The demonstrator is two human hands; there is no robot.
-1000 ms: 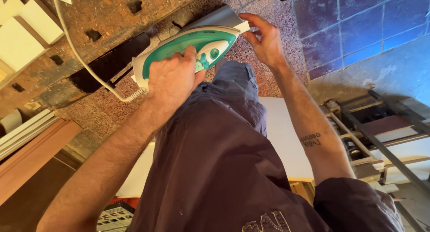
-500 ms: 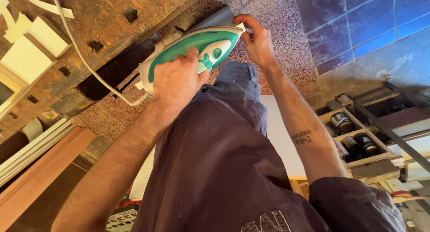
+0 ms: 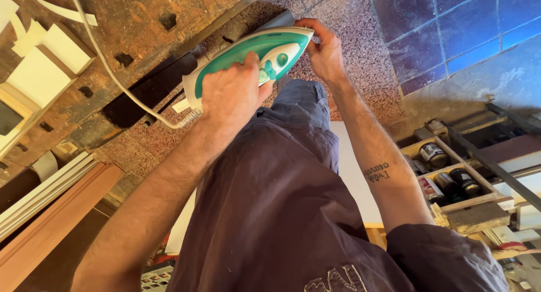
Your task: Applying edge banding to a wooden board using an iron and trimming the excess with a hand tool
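Gripping the handle of a green and white iron [image 3: 248,61], the left hand [image 3: 231,94] has slid it forward since a second ago. The right hand [image 3: 324,52], fingers curled, now pinches something unclear at the iron's tip instead of hovering open beyond it.

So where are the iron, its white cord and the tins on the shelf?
iron [image 3: 284,47]: head view, green top near the tip.
white cord [image 3: 121,89]: head view, mid-length.
tins [image 3: 434,155]: head view, top of one tin.
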